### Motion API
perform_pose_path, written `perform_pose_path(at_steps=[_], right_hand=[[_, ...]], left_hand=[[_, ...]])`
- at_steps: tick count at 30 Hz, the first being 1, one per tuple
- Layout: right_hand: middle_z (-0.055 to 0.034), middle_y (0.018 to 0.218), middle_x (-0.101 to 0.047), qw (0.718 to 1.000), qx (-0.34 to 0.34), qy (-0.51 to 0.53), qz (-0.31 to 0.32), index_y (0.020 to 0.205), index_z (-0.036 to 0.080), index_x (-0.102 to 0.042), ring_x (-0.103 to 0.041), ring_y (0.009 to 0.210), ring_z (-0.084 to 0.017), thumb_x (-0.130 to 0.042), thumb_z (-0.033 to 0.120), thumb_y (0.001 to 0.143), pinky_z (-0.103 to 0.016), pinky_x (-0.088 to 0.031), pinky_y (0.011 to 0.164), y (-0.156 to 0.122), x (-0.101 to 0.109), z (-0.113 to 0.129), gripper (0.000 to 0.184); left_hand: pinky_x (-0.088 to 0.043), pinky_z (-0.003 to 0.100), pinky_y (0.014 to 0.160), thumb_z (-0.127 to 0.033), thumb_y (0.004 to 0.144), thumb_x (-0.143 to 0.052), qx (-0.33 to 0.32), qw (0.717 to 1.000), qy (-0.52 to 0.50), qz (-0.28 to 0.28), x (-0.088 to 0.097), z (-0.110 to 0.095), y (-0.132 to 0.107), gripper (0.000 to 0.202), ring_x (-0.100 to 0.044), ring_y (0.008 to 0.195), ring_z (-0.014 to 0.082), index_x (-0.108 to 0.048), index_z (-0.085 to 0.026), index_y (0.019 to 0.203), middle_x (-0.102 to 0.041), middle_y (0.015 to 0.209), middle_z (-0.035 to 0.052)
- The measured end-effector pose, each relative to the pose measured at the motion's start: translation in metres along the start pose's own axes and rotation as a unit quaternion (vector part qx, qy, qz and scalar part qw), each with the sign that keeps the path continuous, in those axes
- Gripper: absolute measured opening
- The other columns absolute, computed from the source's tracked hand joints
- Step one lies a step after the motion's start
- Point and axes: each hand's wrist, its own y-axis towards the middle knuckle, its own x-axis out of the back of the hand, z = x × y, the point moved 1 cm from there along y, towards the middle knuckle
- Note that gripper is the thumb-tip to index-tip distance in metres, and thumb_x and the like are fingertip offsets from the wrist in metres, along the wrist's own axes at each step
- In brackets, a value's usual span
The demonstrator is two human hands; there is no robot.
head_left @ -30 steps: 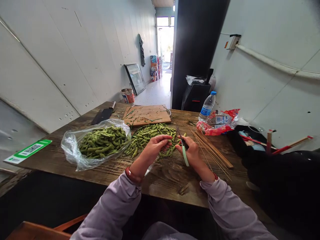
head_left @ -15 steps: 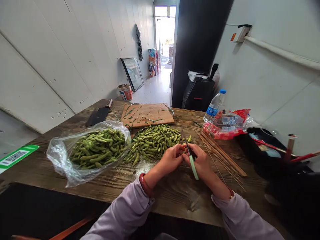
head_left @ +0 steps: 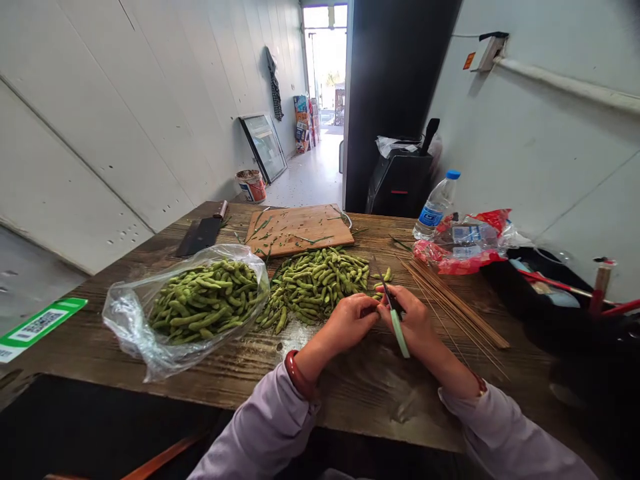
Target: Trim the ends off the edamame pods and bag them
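Observation:
My right hand (head_left: 411,319) is closed around a pair of scissors (head_left: 400,337) with a pale green handle. Their thin dark blades point up and away from me. Close against it, my left hand (head_left: 350,323) has its fingers pinched together at the blades; what they hold is hidden. Just beyond both hands lies a loose heap of green soybean pods (head_left: 320,283), with a few pods apart by the blade tips. To the left, a clear plastic bag (head_left: 131,317) lies open, full of more pods.
Behind the heap lies a wooden cutting board (head_left: 305,227) with green scraps, and a dark cleaver (head_left: 200,237) to its left. Thin wooden sticks (head_left: 455,303) lie right of my hands. Further right are a water bottle (head_left: 436,207), red plastic packaging (head_left: 460,250) and a black bag (head_left: 515,293).
The view has shifted slightly, so my hands and the table things appear a little further right. My hands keep nearly the same pose, the scissors still in the right one.

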Motion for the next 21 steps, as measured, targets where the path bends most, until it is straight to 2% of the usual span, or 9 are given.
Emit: perform_pose_path(at_steps=[3,7,10,15,21], right_hand=[[-0.0046,0.095,-0.070,1.000,0.000,-0.001,0.001,0.116,0.025,-0.062,-0.069,0.080,-0.021,-0.060,0.025,0.091,-0.036,-0.059,0.075,0.001,-0.001,-0.001,0.024],[-0.0042,0.094,-0.069,1.000,0.003,-0.001,0.002,0.115,0.024,-0.062,-0.068,0.080,-0.020,-0.060,0.025,0.091,-0.035,-0.058,0.076,0.001,-0.001,0.000,0.024],[-0.0045,0.092,-0.068,1.000,-0.004,0.001,-0.012,0.115,0.023,-0.062,-0.066,0.077,-0.020,-0.063,0.031,0.092,-0.035,-0.057,0.073,0.004,0.003,-0.003,0.025],[-0.0059,0.092,-0.065,0.998,-0.012,-0.052,-0.034,0.117,0.023,-0.063,-0.064,0.079,-0.022,-0.065,0.042,0.092,-0.038,-0.055,0.074,0.008,0.012,-0.009,0.031],[-0.0087,0.106,-0.067,0.999,0.000,-0.038,0.019,0.123,0.024,-0.062,-0.065,0.083,-0.022,-0.068,0.042,0.091,-0.039,-0.057,0.075,0.006,0.012,-0.008,0.038]], left_hand=[[-0.045,0.027,0.072,-0.013,0.079,-0.061,-0.023,0.999,0.017,-0.017,0.003,-0.001,0.001,0.015,-0.060,0.078,0.0167,-0.076,-0.016,0.080,-0.067,0.080,0.0055],[-0.044,0.027,0.069,-0.015,0.078,-0.064,-0.005,1.000,-0.008,-0.015,0.005,-0.002,0.002,0.012,-0.058,0.074,0.0153,-0.076,-0.016,0.078,-0.067,0.076,0.0044],[-0.043,0.025,0.066,-0.021,0.079,-0.067,0.028,0.995,-0.086,-0.032,0.007,-0.004,0.003,0.009,-0.056,0.070,0.0132,-0.074,-0.015,0.078,-0.066,0.074,0.0031],[-0.038,0.022,0.053,-0.032,0.075,-0.075,0.117,0.961,-0.243,-0.068,0.015,-0.010,0.004,0.022,-0.051,0.056,0.0082,-0.068,-0.014,0.085,-0.061,0.068,-0.0010],[-0.042,0.020,0.053,-0.035,0.076,-0.076,0.106,0.949,-0.287,-0.083,0.019,-0.018,0.003,0.030,-0.054,0.057,0.0069,-0.068,-0.014,0.095,-0.065,0.075,0.0002]])
